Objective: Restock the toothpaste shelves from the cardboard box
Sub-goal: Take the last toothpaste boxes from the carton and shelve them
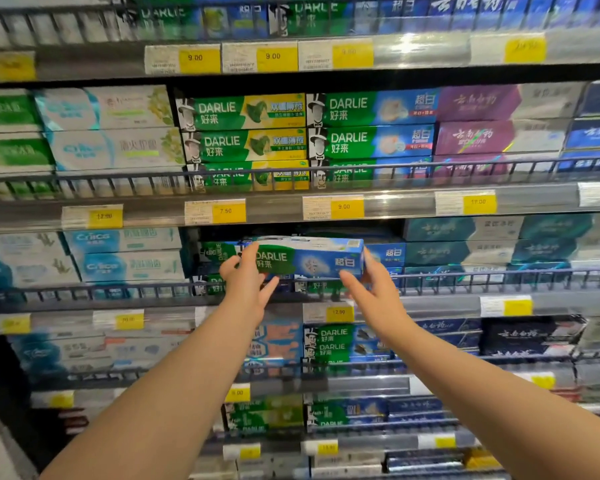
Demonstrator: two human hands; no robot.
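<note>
A green-and-blue Darlie toothpaste pack [309, 259] hangs level in front of the third shelf down, just above its wire rail [465, 277]. My left hand [245, 284] holds the pack's left end, fingers over its front and thumb below. My right hand [371, 282] grips the right end, thumb under the bottom edge. More packs of the same kind [219, 252] stand behind it on that shelf. The cardboard box is out of view.
Shelves of toothpaste boxes fill the view: green-yellow and green-blue Darlie [246, 112] above, purple boxes [482, 136] to the right, white-teal boxes [125, 254] to the left. Each shelf has a wire front rail and yellow price tags [343, 206].
</note>
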